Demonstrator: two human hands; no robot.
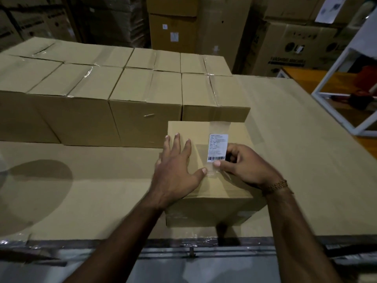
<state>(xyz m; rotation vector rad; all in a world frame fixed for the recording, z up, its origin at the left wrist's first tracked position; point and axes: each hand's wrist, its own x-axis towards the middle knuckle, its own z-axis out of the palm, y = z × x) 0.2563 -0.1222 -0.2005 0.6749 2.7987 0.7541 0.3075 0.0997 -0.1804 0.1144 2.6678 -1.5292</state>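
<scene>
**Label on carton lid, both hands on top**

Plain brown corrugated box (pixel 212 188), rectangular, sits near-centre on the cardboard-covered worktop (pixel 102 190), just in front of a row of taped cartons (pixel 122 99). Glossy clear tape (pixel 219 127) runs along the lid seam. White paper label (pixel 217 148) w/ barcode lies on it, right of centre. L hand (pixel 175 172): grip spread, flat on lid. R hand (pixel 244 168): grip pinching label's near-right corner, thumb at barcode edge. Label txt too small to read. R fingertips curled out of sight, and wrist hides box's near-right corner.

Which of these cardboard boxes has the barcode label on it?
The small box nearest the person, on which the left hand lies flat. The right hand pinches a white barcode label on its taped top; the boxes behind show only tape.
</scene>
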